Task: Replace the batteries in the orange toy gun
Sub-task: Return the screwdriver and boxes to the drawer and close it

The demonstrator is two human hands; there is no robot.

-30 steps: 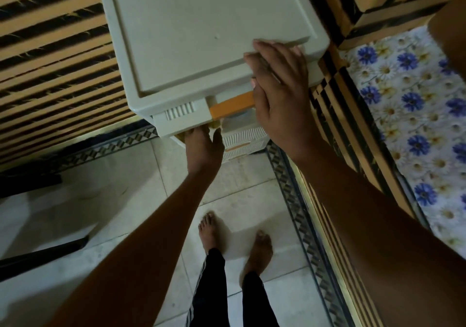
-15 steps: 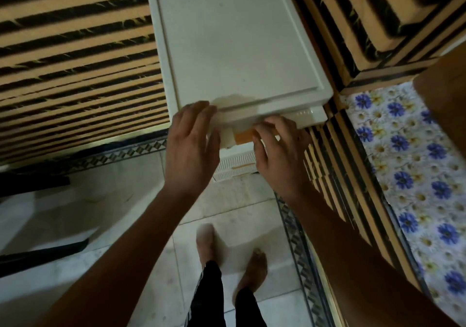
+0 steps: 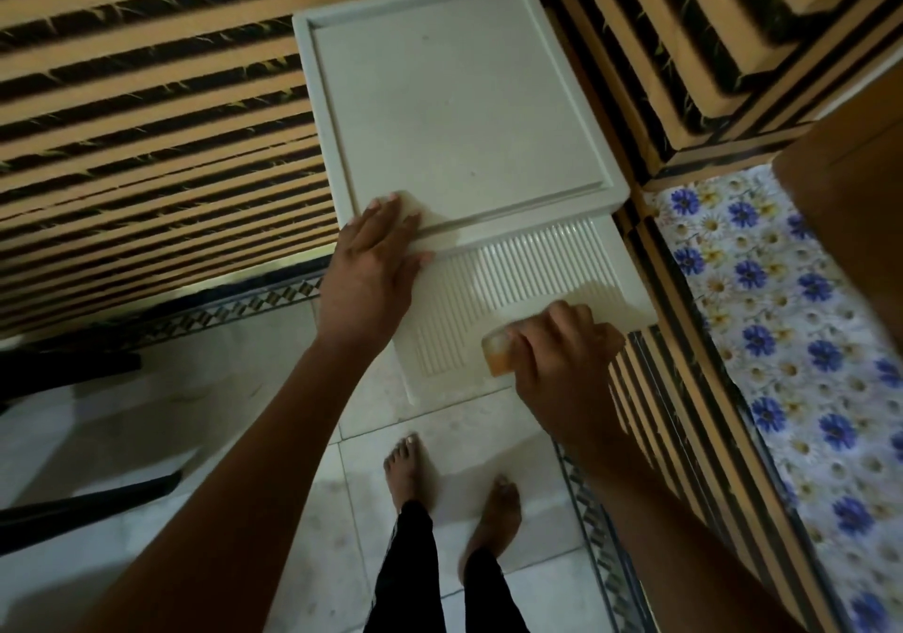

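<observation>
A white plastic drawer cabinet [image 3: 440,109] stands against the striped wall, seen from above. My left hand [image 3: 371,261] lies flat on the front left corner of its top, fingers spread. My right hand [image 3: 562,359] is closed around the orange handle [image 3: 498,354] of the top drawer. The ribbed white drawer front [image 3: 513,280] sticks out from under the cabinet top toward me. The drawer's inside is hidden. No orange toy gun or batteries are in view.
A bed with a blue-flowered sheet [image 3: 782,339] runs along the right, its striped wooden frame [image 3: 684,412] close to the cabinet. My bare feet [image 3: 405,466] stand on the pale tiled floor below the drawer. Dark bars [image 3: 73,500] lie on the floor at left.
My left hand came up from under the drawer onto the cabinet top. My right hand dropped from the top to the orange handle, and the ribbed drawer front has come out toward me.
</observation>
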